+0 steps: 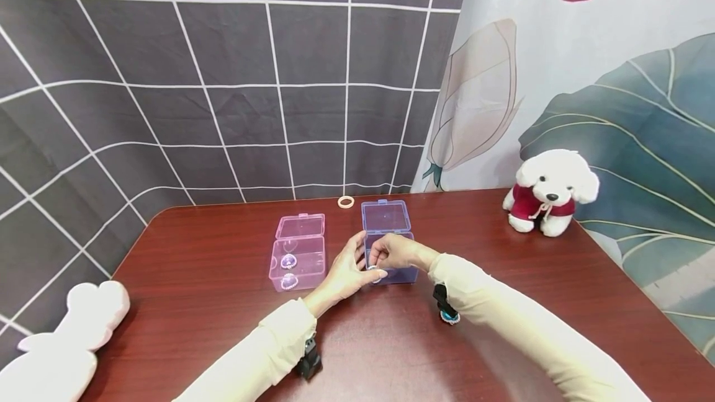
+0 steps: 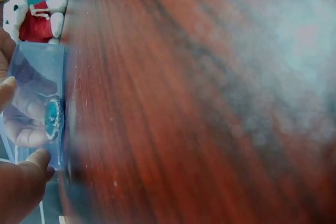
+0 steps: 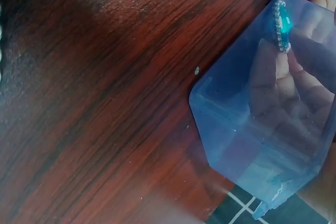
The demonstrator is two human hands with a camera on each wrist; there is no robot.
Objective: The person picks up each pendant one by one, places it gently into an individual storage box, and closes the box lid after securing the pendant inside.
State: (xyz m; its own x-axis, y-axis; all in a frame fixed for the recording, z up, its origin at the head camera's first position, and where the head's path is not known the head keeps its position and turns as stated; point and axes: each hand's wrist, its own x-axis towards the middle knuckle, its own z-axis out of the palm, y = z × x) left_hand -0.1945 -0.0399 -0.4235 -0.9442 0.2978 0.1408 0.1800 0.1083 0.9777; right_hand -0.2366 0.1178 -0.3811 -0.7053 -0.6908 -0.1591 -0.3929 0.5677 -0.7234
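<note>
A clear blue box (image 1: 399, 275) stands on the table with its lid (image 1: 385, 216) raised. My right hand (image 1: 393, 250) reaches down inside it, fingertips pinching a turquoise gem ornament (image 3: 284, 24) with a beaded rim, low against the box wall. That gem shows through the plastic in the left wrist view. My left hand (image 1: 347, 270) braces the box's left front corner, fingers extended along the side and thumb across the front. Left of it, a clear pink box (image 1: 313, 265) stands with its lid up and shows two purple gem ornaments (image 1: 288, 261).
Under my right wrist another turquoise ornament (image 1: 449, 317) lies on the table (image 1: 380, 352). A pale ring (image 1: 346, 202) lies near the back edge. At the right back sits a white plush dog (image 1: 553, 191) in red; a white figure (image 1: 67, 340) stands at the left.
</note>
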